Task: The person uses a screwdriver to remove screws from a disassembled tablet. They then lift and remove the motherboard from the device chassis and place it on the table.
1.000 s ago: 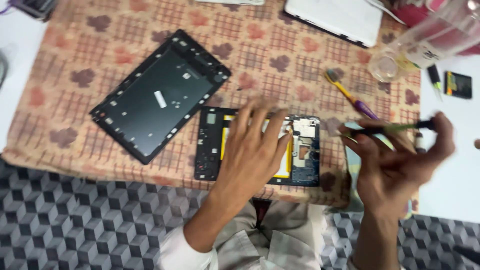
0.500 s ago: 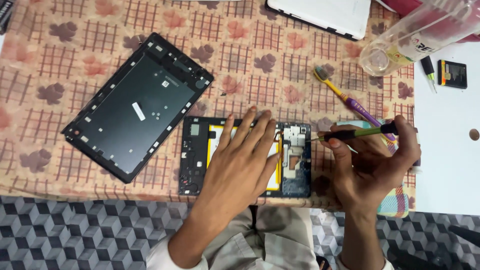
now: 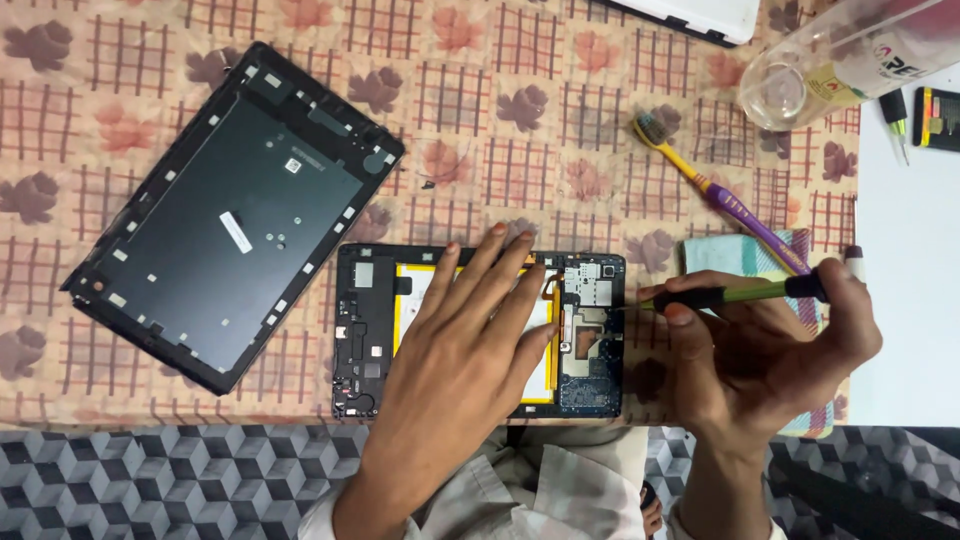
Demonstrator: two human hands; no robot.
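Opened tablet (image 3: 480,330) lay face-down near the front edge of the table, back cover off: black frame, yellow-edged battery in the middle, dark circuit board with metal shields at its right end. Left hand (image 3: 470,350) rested flat on the battery, fingers spread, gripping nothing. Right hand (image 3: 760,350) was clenched around a green-and-black screwdriver (image 3: 740,293), tip pointing left at the board's right edge. Removed back cover (image 3: 235,215) sat just left of the tablet, tilted, inner side up, with small white stickers on the black plastic. Patterned tablecloth (image 3: 520,110) underneath. Yellow-purple toothbrush (image 3: 715,190) lay diagonally at upper right, clear plastic bottle (image 3: 850,60) with a pale label beyond it, small black-and-yellow pack (image 3: 940,118) at far right.
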